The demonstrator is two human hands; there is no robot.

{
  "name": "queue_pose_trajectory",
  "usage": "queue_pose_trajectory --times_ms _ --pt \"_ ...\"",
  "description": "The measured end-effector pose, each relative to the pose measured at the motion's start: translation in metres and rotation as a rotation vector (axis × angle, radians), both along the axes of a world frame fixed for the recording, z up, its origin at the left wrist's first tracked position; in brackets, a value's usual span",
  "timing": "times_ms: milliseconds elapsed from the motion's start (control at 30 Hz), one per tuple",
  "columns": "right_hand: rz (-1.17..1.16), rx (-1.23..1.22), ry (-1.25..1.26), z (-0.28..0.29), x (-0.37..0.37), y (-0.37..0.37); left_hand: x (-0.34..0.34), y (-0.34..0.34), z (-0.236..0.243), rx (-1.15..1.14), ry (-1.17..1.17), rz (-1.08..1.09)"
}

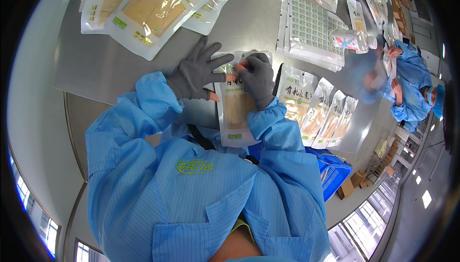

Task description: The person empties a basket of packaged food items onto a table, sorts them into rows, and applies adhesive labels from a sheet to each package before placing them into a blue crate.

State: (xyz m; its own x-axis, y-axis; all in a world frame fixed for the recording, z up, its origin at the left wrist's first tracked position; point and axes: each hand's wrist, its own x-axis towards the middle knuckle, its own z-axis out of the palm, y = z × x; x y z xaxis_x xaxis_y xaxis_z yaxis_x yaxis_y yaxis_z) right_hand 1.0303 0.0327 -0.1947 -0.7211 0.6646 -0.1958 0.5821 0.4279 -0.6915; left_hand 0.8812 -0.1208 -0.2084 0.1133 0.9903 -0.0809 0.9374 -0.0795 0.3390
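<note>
A white pouch (235, 116) with pale yellow contents lies at the near edge of the steel table (81, 65), in the centre. My left hand (196, 74), in a grey glove with some bare fingertips, has its fingers spread, the lower ones touching the pouch's upper left. My right hand (255, 80), gloved likewise, is curled with fingertips pinched on the pouch's upper part; whatever is between them is hidden. Just right of it, several similar pouches (296, 106) lie overlapping in a row.
More pouches (148, 15) lie at upper left. Printed sticker sheets (311, 32) and a plastic bottle (352, 41) on its side sit at upper right. A blue basket (330, 173) is below the table's right side. A co-worker (412, 84) in blue works at far right.
</note>
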Motion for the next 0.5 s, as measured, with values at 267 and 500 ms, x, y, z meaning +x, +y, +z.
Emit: queue_pose_trajectory --times_ms 267,500 --pt "0.005 0.194 -0.009 0.003 -0.003 -0.001 0.000 0.001 0.004 0.027 -0.050 0.023" --pt "0.038 0.148 0.006 -0.014 0.005 0.026 0.000 0.003 0.010 -0.047 -0.024 -0.003"
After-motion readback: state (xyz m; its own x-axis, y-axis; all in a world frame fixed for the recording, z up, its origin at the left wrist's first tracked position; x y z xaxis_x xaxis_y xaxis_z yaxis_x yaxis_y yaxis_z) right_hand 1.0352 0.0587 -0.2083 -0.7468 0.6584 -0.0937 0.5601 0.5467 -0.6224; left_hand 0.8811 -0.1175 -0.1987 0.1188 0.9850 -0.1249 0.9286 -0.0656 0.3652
